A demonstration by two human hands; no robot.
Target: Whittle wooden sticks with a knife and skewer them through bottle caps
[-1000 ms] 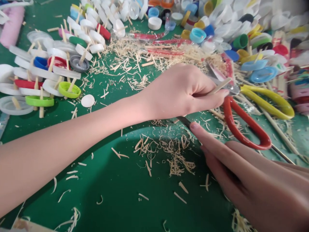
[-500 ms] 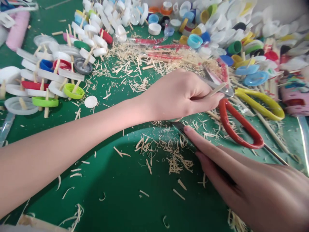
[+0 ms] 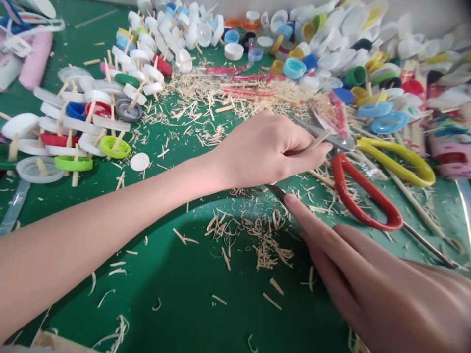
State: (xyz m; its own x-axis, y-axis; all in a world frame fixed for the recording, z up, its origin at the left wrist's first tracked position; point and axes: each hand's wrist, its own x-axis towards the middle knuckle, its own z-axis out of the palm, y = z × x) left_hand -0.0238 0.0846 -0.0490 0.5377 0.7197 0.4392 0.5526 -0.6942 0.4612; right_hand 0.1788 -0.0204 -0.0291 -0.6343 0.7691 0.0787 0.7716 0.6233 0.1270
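Near the middle of the head view, my left hand (image 3: 272,149) is closed on a thin wooden stick (image 3: 321,139), whose end sticks out past the thumb and forefinger. My right hand (image 3: 353,264), at the lower right, grips a dark knife (image 3: 275,192) with the forefinger stretched along it. The knife's tip reaches just below my left hand, and most of its handle is hidden by my fingers. Curled wood shavings (image 3: 270,242) lie under the blade on the green table (image 3: 176,304).
Scissors with red and yellow handles (image 3: 368,196) lie right of my left hand, beside a thin metal rod (image 3: 427,243). Caps with sticks through them (image 3: 73,163) stand at the left. Many loose caps (image 3: 294,68) are heaped behind, and a white disc (image 3: 140,162) lies near my left forearm.
My left hand and the stick have shifted slightly left. My right hand and the knife have moved a little down and to the right, and more of the blade shows.
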